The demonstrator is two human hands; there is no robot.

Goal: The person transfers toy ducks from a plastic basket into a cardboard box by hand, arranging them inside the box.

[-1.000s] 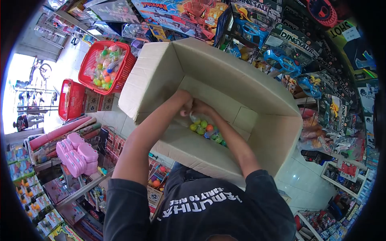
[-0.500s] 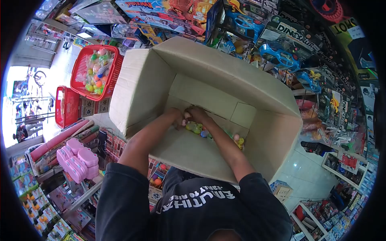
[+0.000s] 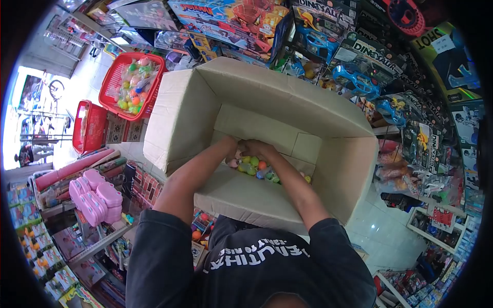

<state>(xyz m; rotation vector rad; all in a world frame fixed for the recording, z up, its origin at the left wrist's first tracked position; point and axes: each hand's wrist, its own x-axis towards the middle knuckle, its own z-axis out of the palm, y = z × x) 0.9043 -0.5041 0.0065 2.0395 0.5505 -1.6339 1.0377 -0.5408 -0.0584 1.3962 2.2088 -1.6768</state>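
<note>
Slid lower in view: open brown cardboard box (image 3: 267, 97) | left hand (image 3: 232, 152), right hand (image 3: 258, 149) together over small coloured plastic balls (image 3: 255, 167), grip unclear | black "DINOSAUR" toy packs (image 3: 371, 49), 1 o'clock

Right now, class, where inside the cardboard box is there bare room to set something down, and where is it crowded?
Free: the bare panel of the cardboard box beyond the left hand and right hand, toward its far wall; also the near panel by the forearms. Crowded: the middle strip, where both hands meet the coloured balls.

red basket (image 3: 155, 82) upper left; pink cases (image 3: 97, 195) on shelf
</note>
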